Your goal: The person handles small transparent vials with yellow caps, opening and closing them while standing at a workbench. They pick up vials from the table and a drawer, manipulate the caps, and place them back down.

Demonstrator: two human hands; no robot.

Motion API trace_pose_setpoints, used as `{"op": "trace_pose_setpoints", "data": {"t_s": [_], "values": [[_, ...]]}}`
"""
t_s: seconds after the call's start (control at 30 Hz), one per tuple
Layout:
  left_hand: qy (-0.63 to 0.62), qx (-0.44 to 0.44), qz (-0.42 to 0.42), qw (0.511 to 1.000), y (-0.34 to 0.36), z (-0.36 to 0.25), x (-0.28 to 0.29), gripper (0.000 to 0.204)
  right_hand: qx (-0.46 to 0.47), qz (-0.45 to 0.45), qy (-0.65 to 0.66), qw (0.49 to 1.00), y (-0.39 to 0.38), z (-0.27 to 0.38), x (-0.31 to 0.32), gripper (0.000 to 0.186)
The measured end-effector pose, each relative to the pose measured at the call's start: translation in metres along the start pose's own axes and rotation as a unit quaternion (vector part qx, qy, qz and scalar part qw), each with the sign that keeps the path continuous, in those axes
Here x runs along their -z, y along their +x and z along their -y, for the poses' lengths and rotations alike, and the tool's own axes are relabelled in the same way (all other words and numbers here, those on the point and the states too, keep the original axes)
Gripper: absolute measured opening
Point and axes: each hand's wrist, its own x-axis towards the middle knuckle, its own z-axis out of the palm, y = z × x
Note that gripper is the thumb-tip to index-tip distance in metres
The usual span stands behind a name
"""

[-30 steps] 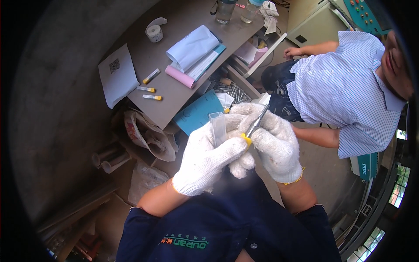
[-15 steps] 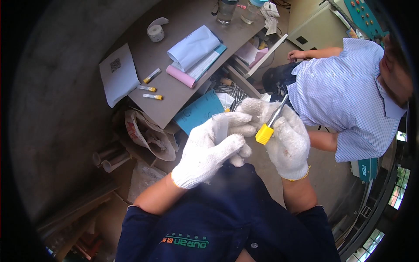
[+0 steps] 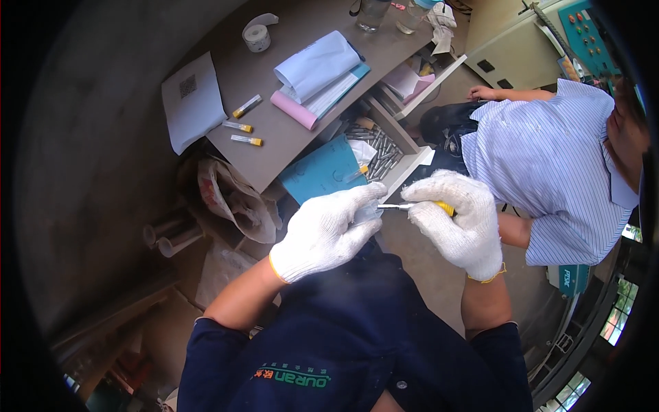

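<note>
White knit gloves cover both hands. My left hand [image 3: 322, 230] is closed around a clear plastic tube [image 3: 368, 211], mostly hidden by the fingers. In my right hand [image 3: 467, 223] is a yellow cap [image 3: 445, 207], pinched between thumb and fingers. A thin metal cutting bit [image 3: 395, 206] sticks out of this cap. It lies level, pointing left, with its tip at the tube's end; how far inside it reaches I cannot tell. Beyond my hands, an open drawer [image 3: 414, 168] holds many loose metal bits, with a teal folder [image 3: 319, 172] beside them.
On the desk [image 3: 264, 161] lie three yellow-ended tubes [image 3: 247, 140], a printed sheet [image 3: 195, 103], papers on a pink-and-teal folder [image 3: 312, 69] and a paper roll [image 3: 257, 38]. A person in a striped shirt [image 3: 542, 151] sits close on the right. A second drawer [image 3: 432, 86] stands open.
My right hand has turned the bit from upright to level, pointing left. Both hands have come together so the bit's tip meets the tube. The view has shifted slightly.
</note>
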Motion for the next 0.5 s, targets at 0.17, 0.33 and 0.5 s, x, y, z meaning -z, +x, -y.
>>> {"op": "trace_pose_setpoints", "data": {"t_s": [0.17,0.33,0.5], "values": [[0.032,-0.003,0.025,0.999,-0.009,0.011,-0.008,0.047,-0.026,0.044,0.005,0.999,-0.004,-0.014,-0.019,0.01],[0.056,0.028,0.096,0.993,-0.018,0.029,-0.022,0.042,-0.089,0.085,0.017,0.992,-0.018,-0.029,-0.029,0.005],[0.037,0.02,0.118,0.992,-0.017,0.036,-0.036,0.041,-0.073,0.069,0.011,0.995,-0.027,-0.039,-0.033,0.006]]}}
